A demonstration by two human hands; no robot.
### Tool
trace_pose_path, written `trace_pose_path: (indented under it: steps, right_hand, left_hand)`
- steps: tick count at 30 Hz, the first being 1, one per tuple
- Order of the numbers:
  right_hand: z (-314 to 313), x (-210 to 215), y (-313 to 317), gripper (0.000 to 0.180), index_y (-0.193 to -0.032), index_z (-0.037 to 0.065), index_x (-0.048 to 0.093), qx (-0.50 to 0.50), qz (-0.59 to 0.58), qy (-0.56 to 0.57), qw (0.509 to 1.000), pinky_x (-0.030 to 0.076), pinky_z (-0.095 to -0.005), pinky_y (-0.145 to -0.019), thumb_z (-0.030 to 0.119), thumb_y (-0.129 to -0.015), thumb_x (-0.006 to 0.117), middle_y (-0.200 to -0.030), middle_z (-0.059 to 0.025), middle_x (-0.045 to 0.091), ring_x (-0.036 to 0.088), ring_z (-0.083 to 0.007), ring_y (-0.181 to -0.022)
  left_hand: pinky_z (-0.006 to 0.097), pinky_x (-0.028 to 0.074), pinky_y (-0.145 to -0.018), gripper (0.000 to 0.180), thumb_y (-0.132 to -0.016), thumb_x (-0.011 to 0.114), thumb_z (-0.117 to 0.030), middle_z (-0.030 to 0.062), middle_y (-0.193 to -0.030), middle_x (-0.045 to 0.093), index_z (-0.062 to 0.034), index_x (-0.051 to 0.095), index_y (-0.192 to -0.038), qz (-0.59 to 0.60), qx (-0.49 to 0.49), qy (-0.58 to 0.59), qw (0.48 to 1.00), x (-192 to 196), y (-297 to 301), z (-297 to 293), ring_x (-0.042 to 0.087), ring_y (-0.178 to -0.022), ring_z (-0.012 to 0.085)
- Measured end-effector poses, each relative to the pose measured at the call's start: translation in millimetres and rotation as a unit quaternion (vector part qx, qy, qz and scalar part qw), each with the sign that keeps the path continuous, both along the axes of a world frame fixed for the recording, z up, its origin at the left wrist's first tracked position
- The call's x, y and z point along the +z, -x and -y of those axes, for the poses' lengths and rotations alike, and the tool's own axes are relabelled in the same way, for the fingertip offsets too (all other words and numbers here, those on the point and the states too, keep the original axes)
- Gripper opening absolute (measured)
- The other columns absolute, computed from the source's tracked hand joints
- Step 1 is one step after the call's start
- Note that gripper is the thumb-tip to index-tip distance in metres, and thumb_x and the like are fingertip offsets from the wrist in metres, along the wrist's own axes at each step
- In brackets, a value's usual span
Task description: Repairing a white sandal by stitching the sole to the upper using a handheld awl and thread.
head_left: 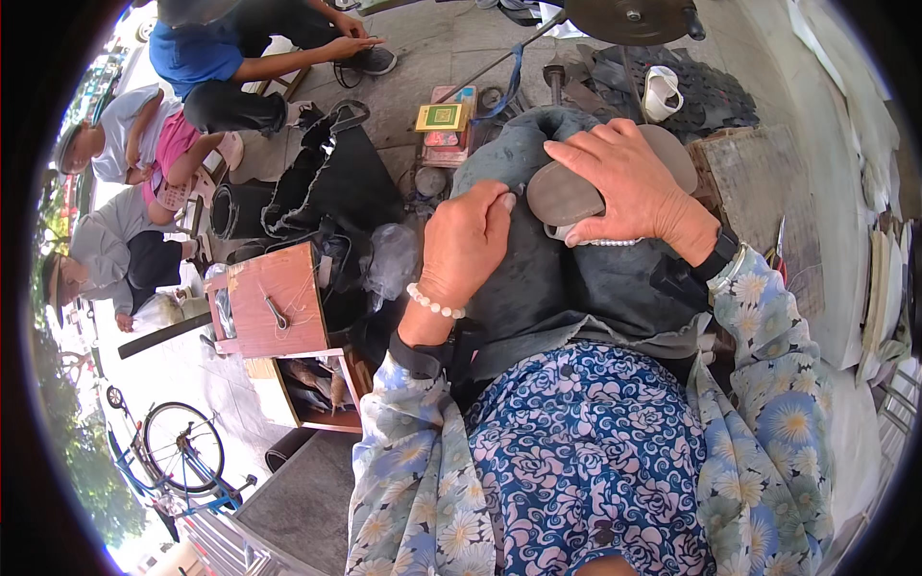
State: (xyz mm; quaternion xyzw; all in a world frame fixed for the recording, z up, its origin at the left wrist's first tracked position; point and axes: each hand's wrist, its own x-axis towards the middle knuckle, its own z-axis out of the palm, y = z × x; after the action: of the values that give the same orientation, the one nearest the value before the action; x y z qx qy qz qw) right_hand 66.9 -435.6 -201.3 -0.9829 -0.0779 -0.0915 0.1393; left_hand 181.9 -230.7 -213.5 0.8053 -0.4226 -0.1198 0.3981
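Grey-soled white shoe [565, 197] is lying upturned near the dark lap cloth [523, 278]'s far edge, right hand [629, 182] gripping it, left hand [468, 240] clenching, contents unclear, work seemingly being unfinished.

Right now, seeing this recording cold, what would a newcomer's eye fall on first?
Likely the shoe over the dark lap cloth, its grey sole turned up, gripped by the right hand; the left hand is curled to its left. After that, the blue bicycle at lower left and the white shoe at upper right.
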Motion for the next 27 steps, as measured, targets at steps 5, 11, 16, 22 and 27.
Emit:
trace_pose_path:
  steps: [5,11,16,22,27]
  right_hand:
    - [-6,3,-1,0.094,-0.124,0.001,0.049,-0.025,-0.006,-0.003,1.000,0.032,-0.0380,-0.094,0.056,-0.053,0.075,-0.107,-0.0101,0.056,0.050,-0.0255,-0.101]
    - [-10,8,-8,0.081,-0.113,0.001,0.054,-0.021,-0.042,-0.005,0.999,0.033,-0.0357,-0.090,0.050,-0.053,0.077,-0.100,-0.0083,0.057,0.051,-0.0240,-0.099]
    - [-8,3,-12,0.080,-0.112,0.001,0.052,-0.008,-0.055,-0.004,0.998,0.033,-0.0363,-0.088,0.050,-0.054,0.076,-0.099,-0.0089,0.055,0.050,-0.0247,-0.099]
    - [-10,-1,-14,0.082,-0.115,0.000,0.050,0.009,-0.073,-0.014,0.997,0.033,-0.0372,-0.086,0.052,-0.057,0.074,-0.099,-0.0088,0.053,0.049,-0.0249,-0.097]
    - [-15,-6,-13,0.075,-0.111,0.003,0.051,-0.002,-0.042,0.011,0.999,0.034,-0.0361,-0.083,0.055,-0.060,0.071,-0.097,-0.0067,0.052,0.049,-0.0234,-0.093]
  left_hand:
    - [0.043,0.048,-0.056,0.014,-0.084,0.059,-0.020,0.0161,-0.070,0.062,-0.0062,0.061,-0.083,0.115,-0.040,-0.045,0.992,12,-10,10,0.061,-0.066,0.0354]
    - [0.041,0.047,-0.055,0.014,-0.084,0.060,-0.019,0.0147,-0.069,0.060,-0.0057,0.062,-0.084,0.162,-0.088,-0.100,0.978,22,-16,14,0.060,-0.065,0.0350]
    - [0.041,0.047,-0.053,0.014,-0.084,0.060,-0.020,0.0122,-0.068,0.059,-0.0070,0.058,-0.080,0.241,-0.130,-0.112,0.955,24,-19,18,0.059,-0.062,0.0332]
    - [0.037,0.048,-0.049,0.016,-0.082,0.061,-0.020,0.0093,-0.066,0.060,-0.0077,0.057,-0.073,0.326,-0.191,-0.151,0.913,30,-23,24,0.062,-0.057,0.0276]
    - [0.040,0.047,-0.051,0.015,-0.083,0.061,-0.018,0.0107,-0.064,0.058,-0.0062,0.053,-0.077,0.297,-0.214,-0.177,0.913,31,-24,21,0.060,-0.060,0.0306]
